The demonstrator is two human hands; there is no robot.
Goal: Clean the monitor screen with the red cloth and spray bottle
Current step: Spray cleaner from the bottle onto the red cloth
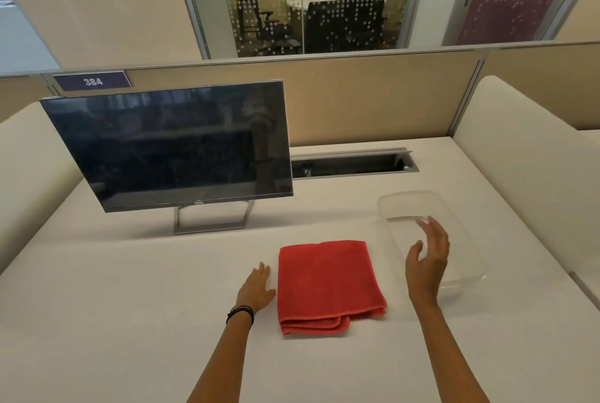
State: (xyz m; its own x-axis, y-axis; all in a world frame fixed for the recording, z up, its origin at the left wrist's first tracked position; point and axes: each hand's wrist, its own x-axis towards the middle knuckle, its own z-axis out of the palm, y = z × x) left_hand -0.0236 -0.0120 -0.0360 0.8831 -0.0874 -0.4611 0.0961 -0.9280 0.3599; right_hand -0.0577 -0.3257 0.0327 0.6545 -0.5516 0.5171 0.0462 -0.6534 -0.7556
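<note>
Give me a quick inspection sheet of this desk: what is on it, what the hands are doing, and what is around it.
Surface: white desk, no spills seen.
Job's things: monitor, screen dark, standing at the back left; red cloth, folded, flat on the desk. Spray bottle: nothing seen.
Clutter: clear plastic container, looks empty, right of the cloth.
Hands: left hand flat on the desk beside the cloth; right hand open, raised in front of the container, holding nothing.
Cables: nothing seen; open cable slot behind.
Surroundings: beige partition, sign 384, glass-walled room with chairs.
</note>
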